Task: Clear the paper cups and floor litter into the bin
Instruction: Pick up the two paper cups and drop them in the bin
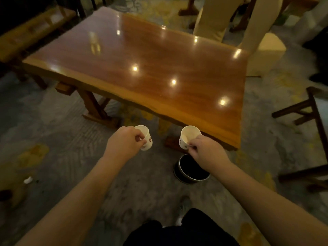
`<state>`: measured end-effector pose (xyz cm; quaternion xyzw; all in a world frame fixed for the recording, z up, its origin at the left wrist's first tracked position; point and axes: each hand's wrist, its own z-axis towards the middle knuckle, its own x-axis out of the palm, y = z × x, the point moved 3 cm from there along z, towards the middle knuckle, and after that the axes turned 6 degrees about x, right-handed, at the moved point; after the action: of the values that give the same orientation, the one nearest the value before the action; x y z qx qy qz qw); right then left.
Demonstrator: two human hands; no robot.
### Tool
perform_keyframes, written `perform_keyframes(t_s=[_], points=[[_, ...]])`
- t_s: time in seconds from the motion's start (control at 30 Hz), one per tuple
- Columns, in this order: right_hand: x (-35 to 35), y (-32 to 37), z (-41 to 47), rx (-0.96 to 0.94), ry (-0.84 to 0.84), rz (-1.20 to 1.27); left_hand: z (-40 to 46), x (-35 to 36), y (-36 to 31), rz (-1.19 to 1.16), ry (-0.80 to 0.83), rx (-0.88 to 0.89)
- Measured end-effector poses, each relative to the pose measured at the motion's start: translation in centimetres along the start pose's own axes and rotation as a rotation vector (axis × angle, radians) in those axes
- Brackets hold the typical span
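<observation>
My left hand (124, 141) pinches the rim of a white paper cup (147, 139) with a red mark, held in the air in front of the table. My right hand (205, 150) grips a second white paper cup (188, 137) by its rim, tilted with its mouth toward me. Directly below my right hand stands a round black bin (190, 170) with a metal rim on the carpet. A small white scrap of litter (28, 180) lies on the floor at the left.
A glossy wooden table (142, 68) fills the middle, its near edge just beyond both cups. A wooden bench (32, 31) stands at the far left, dark stools (312, 110) at the right. Another person's light trousers (221, 20) and a pale box (266, 54) are behind the table.
</observation>
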<state>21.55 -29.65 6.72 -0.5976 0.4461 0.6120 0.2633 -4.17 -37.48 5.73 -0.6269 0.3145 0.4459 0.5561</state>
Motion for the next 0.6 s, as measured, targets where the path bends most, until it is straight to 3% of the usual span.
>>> perform_keyframes(t_s=[0.23,0.6], points=[[-0.1,-7.1,-3.6,0.050,0.047,0.016,-0.1,4.8,-7.1,0.047,0.075,-0.006],[5.6,-26.3,-8.0,0.026,0.297,0.093,0.1,20.3,-20.9,-0.002,0.315,-0.168]])
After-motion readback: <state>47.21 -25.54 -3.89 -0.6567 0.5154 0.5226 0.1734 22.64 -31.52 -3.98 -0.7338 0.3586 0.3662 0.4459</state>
